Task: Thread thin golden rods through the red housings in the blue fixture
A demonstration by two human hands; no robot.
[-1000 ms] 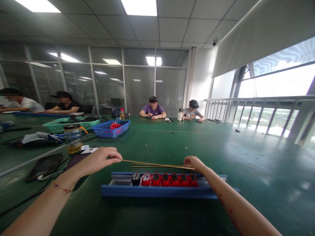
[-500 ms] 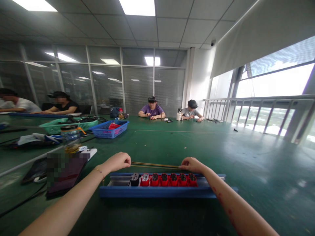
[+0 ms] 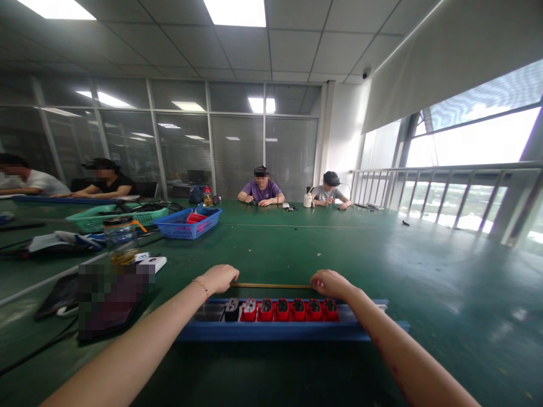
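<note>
With left hand (image 3: pixel 220 278) and right hand (image 3: pixel 333 284) we pinched thin sticks (image 3: pixel 274 286) at both ends; just nearer than our grip lay a blue rail (image 3: pixel 280 332) (red blocks (image 3: pixel 283 311) inside).

A broad green worktop (image 3: pixel 271 243) stretches toward a grey-framed glass partition (image 3: pixel 237 152) showing bright reflections (image 3: pixel 188 106). The panelled ceiling (image 3: pixel 297 52) holds rectangular lights (image 3: pixel 235 12). At right, a pale blind (image 3: pixel 436 62) hangs partly over the window (image 3: pixel 475 144), a metal railing (image 3: pixel 445 168) runs along it, and daylight glosses the worktop.
</note>
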